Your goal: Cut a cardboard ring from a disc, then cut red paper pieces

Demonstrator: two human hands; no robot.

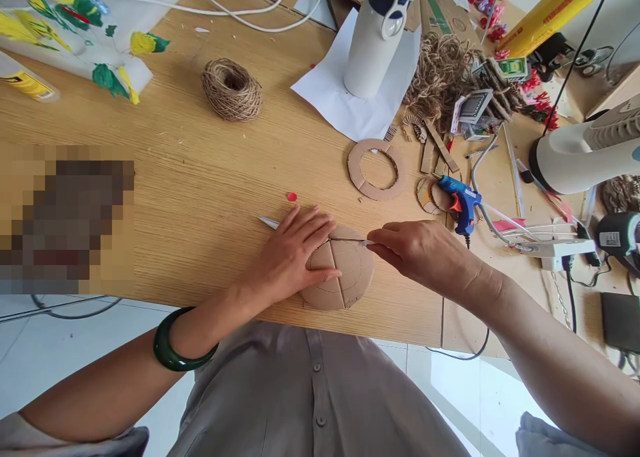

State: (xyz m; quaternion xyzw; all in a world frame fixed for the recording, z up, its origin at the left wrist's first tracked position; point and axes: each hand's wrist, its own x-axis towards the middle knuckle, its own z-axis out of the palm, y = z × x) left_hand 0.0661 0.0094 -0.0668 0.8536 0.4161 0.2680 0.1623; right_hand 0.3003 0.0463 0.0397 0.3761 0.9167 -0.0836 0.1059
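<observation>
A round cardboard disc lies near the table's front edge, with a curved line drawn inside its rim and a crease across it. My left hand rests flat on its left part, fingers stretched out. A pointed, pale metallic tip sticks out from beneath that hand; the rest of it is hidden. At the disc's upper right edge, my right hand is closed in a pinch. A small, light, thin piece shows at its fingertips, too small to name. From there a thin dark line runs leftward over the cardboard.
A cardboard ring, a blue glue gun and cardboard scraps lie beyond my right hand. Farther back are a twine ball, a white bottle on paper and tangled fibre. A red dot lies nearby.
</observation>
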